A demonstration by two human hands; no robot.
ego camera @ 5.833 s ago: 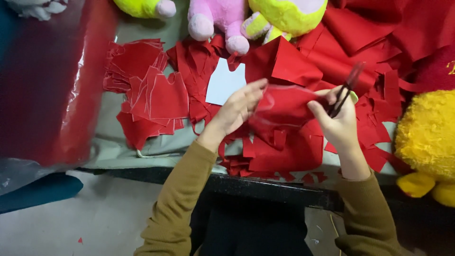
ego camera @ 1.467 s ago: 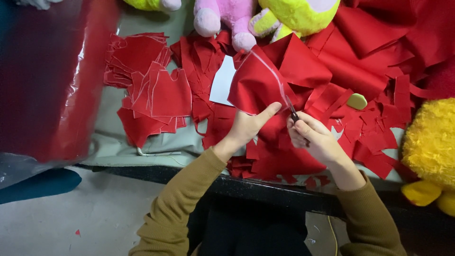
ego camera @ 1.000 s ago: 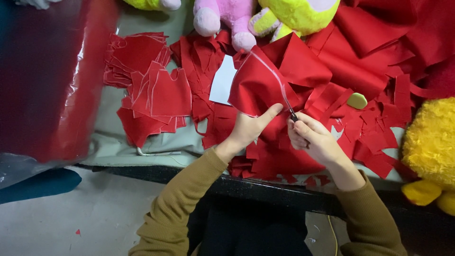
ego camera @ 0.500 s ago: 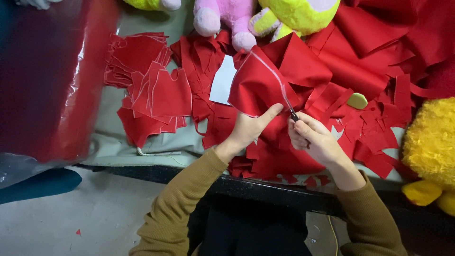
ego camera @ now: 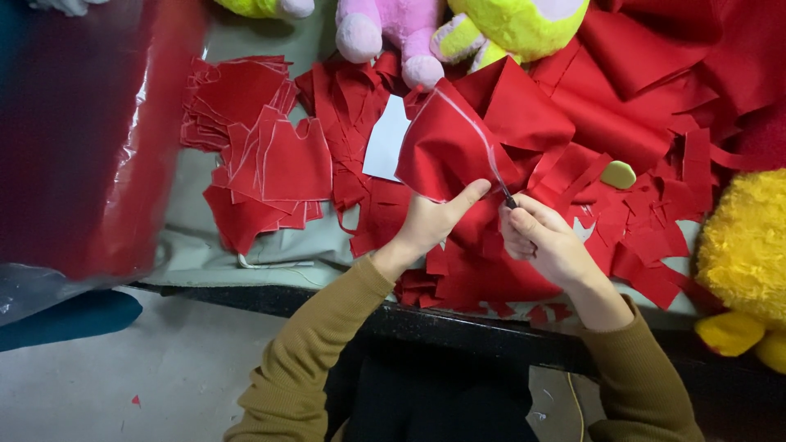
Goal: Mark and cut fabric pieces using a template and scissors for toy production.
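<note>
Two hands, left (ego camera: 432, 225) pinching red fabric (ego camera: 446, 151), right (ego camera: 544, 241) gripping scissors (ego camera: 501, 187) at its edge.

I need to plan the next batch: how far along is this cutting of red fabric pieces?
Done: a stack of cut red pieces lies at the left of the table, with trimmings scattered at the right. In hand: the left hand holds up a marked red fabric piece while the right hand works scissors along its line. Left: large uncut red cloth at the far right.
</note>
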